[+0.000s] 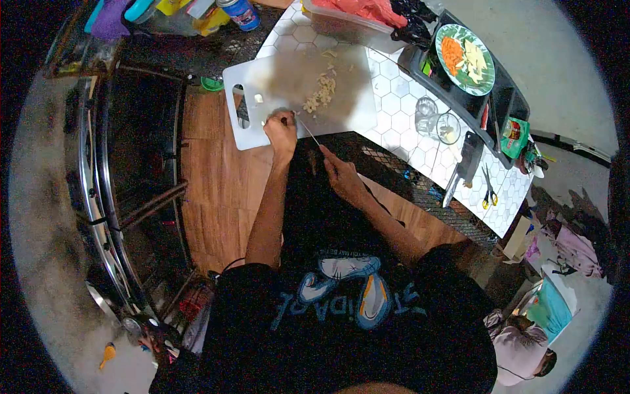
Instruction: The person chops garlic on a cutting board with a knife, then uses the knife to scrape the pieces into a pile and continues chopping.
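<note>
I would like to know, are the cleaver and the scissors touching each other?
Apart: the head view shows the cleaver and the scissors side by side, with a strip of pale tabletop between them.

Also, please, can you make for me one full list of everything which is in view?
Cutting board: one, white, on table
Chopped pieces: many, pale, on board
Knife: one, metal blade, in right hand
Table: one, white hexagon pattern
Tray: one, black, far right
Plate: one, green, on tray; orange and pale food
Glasses: at least two, clear, beside tray
Large knife: one, dark blade, beside scissors
Scissors: one pair, yellow handles, table
Packet: one, green, tray end
Can: one, blue, top left
Floor: brown, below
Other person: one, lower right
Left hand: one, bare, at board
Right hand: one, bare
Smaller background items: unclear
</note>
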A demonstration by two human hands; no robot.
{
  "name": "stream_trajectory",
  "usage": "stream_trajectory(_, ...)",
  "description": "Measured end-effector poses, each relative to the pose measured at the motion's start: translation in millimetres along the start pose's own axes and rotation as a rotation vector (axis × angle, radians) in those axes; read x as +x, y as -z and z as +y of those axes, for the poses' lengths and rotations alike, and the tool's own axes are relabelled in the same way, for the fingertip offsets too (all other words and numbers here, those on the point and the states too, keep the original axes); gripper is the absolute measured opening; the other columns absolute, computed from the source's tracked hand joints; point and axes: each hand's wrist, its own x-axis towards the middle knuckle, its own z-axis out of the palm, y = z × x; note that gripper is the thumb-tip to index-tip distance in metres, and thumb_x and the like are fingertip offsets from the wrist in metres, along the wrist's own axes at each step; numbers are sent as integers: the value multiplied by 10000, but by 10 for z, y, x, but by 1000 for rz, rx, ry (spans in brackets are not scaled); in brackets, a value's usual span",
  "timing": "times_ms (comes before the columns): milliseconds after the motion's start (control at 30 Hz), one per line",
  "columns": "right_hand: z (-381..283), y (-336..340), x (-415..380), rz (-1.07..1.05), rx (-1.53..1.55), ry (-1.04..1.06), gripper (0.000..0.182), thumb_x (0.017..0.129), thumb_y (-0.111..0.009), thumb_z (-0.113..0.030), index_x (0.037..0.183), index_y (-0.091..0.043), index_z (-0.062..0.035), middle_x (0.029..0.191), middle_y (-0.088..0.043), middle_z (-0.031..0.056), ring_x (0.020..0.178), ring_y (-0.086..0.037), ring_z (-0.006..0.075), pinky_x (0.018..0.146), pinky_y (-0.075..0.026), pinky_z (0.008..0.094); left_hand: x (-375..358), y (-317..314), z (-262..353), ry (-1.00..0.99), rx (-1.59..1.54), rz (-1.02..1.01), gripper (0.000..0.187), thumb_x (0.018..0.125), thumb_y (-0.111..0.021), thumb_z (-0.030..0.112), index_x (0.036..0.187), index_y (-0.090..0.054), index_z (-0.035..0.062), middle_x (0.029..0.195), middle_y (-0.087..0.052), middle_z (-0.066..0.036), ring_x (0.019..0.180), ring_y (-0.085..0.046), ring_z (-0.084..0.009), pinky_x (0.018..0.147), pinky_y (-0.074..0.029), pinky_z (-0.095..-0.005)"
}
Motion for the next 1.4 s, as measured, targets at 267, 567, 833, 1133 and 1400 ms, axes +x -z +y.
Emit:
stream_trajectory(267,23,-142,143,56,-171,6,411,999,-464,-215,1405,-456,-155,760,-623,243,694,-616,400,743,-471,507,-27,-14,-5,-8,-56,19,72,784,-630,-10,809,-696,-21,792,-685,-188,744,-676,-339,704,-516,-397)
stream_trajectory(567,110,-73,55,77,-9,62,420,998,-448,-210,1411,-444,-134,772,-610,254,680,-619,416,723,-485,499,-33,-33,-4,73,-57,46,69,790,-641,11,802,-708,1,765,-682,-181,721,-686,-312,679,-523,-373)
stream_trajectory(833,107,-132,-45,86,-126,96,432,1004,-450,-209,1434,-418,-168,794,-623,265,705,-622,437,746,-485,485,-22,25,96,76,-28,9,76,779,-602,-20,770,-678,-18,738,-647,-220,704,-668,-340,653,-495,-386)
stream_trajectory(1133,147,-191,136,68,-72,40,435,1001,-457,-194,1426,-413,-114,671,-569,265,579,-596,402,613,-475,480,-47,-36,66,49,-20,69,96,779,-596,-22,785,-691,-15,757,-661,-216,728,-661,-371,675,-500,-412)
stream_trajectory(1400,80,-141,-4,100,-4,86,417,1008,-451,-257,1398,-463,-110,700,-586,246,573,-590,376,652,-478,460,-53,-97,-38,3,-36,98,100,789,-578,-18,778,-678,-17,761,-648,-222,711,-656,-365,651,-496,-401)
